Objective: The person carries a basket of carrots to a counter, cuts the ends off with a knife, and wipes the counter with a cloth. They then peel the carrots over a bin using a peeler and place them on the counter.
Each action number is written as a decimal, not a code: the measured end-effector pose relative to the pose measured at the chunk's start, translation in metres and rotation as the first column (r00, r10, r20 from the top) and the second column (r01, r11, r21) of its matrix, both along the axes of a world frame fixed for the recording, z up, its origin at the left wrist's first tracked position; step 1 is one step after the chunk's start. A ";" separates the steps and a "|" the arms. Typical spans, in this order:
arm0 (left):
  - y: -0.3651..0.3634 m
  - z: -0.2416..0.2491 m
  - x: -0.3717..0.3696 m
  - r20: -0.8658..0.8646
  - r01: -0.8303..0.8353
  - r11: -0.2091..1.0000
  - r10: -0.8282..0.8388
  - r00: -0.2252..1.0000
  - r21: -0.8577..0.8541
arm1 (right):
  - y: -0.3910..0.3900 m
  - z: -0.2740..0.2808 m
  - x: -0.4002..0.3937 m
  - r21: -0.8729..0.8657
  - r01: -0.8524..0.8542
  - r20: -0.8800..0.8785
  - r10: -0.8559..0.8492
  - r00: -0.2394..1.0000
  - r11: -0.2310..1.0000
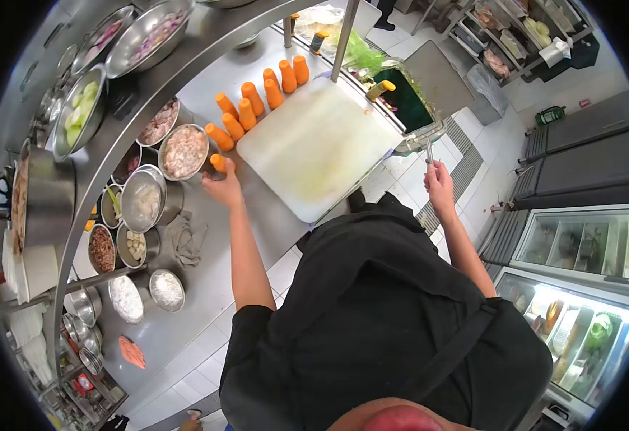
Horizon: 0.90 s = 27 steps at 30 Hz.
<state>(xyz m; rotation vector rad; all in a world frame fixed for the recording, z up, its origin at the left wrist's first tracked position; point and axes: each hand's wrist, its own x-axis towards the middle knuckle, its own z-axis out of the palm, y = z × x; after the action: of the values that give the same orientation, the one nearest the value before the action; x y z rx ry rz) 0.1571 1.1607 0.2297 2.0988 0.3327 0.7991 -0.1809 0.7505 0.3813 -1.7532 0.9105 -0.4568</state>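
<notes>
Left hand (224,188) reaches over the table (235,244), fingertips touching the nearest carrot (218,162), the end one of a row; can't tell if the fingers close fully round it. Right hand (440,188) is closed on the handle of a metal tool (429,152), held out beyond the cutting board (314,147); likely a knife, blade too hard to make out against the bin's rim. Other carrots (248,113) run along the far-left side of the board, next to it, none on it; ends look cut flat. Green bin (393,100) with scraps sits past the board's far-right corner. Bowl of pale meat (184,152) is just beside the touched carrot, grey cloth (187,239) lower down the table.

Step in hand, my read: placing or picking up one carrot at the row's near end, tool idle. Next move probably calls for a sure finger grip if the carrot is to be lifted, or a clean release if it stays, keeping clear of the bowl and the tool away from the left hand
</notes>
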 end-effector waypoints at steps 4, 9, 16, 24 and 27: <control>-0.016 0.024 0.004 -0.211 0.120 0.981 -0.151 0.966 -0.152 | -0.054 -0.006 0.045 -0.157 -0.160 -0.058 0.152 0.987 0.975; -0.040 0.013 -0.023 -0.014 0.106 0.966 -0.112 0.994 -0.234 | -0.094 -0.024 0.137 -0.570 -0.595 -0.316 0.517 0.795 0.567; -0.150 0.071 -0.112 0.044 0.070 0.508 -0.063 0.997 -0.859 | -0.139 -0.090 0.219 -0.328 -0.834 -0.616 0.569 0.545 0.443; -0.360 0.161 -0.124 0.176 0.060 -0.214 -0.584 0.792 -0.975 | -0.224 0.010 0.173 -0.151 -0.869 -0.034 0.876 0.480 0.471; -0.415 0.167 -0.105 0.222 -0.001 -0.292 -0.728 0.649 -0.956 | -0.225 0.037 0.179 -0.314 -0.861 0.039 0.912 0.409 0.400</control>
<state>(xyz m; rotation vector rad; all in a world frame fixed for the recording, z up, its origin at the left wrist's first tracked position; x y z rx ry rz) 0.0524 0.7456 0.3967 0.5542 0.2635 -0.5680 -0.0018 0.5259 0.4183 -2.0850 -0.3717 0.0026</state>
